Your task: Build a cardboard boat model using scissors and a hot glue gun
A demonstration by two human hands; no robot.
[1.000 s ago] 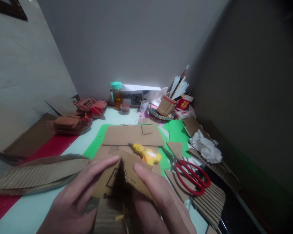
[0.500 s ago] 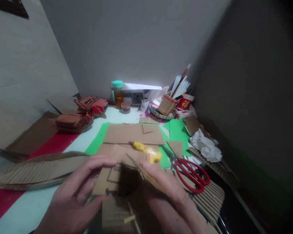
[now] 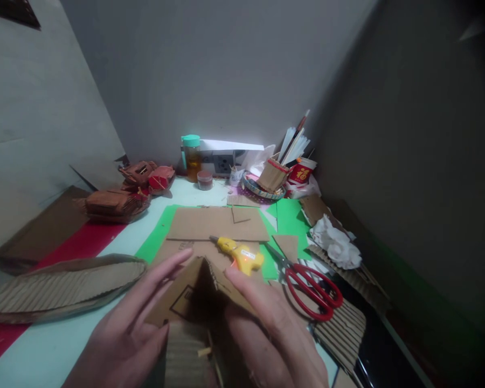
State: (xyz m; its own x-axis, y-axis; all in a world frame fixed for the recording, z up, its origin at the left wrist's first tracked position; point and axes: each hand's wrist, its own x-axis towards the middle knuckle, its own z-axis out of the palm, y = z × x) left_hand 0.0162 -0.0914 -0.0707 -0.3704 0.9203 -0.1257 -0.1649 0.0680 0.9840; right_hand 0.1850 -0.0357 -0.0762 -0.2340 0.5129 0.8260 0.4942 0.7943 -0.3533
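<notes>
A folded brown cardboard piece [image 3: 178, 302] with black printed lines rises to a peak between my hands, roof-like. My left hand [image 3: 119, 328] grips its left panel, fingers along the outer side and thumb at the lower edge. On the right panel, my right hand [image 3: 277, 323] closes with the thumb near the top edge; its other fingers are partly in shadow underneath. Below the peak is a ribbed cardboard part [image 3: 186, 353] with a small pale stick [image 3: 204, 352] on it. Just beyond lies a yellow glue gun [image 3: 242, 256], a small red light glowing on it.
Red-handled scissors [image 3: 313, 291] lie to the right, near crumpled white tissue [image 3: 337, 242]. A boat-shaped cardboard piece [image 3: 64, 285] is at left. Flat cardboard [image 3: 210, 222] rests over green paper [image 3: 156, 237]. Behind are a bottle [image 3: 192, 161] and a stick-filled holder [image 3: 272, 175].
The two cardboard panels have come together into a peak at the top, where a gap showed before. My left fingers have lifted and straightened slightly along the panel.
</notes>
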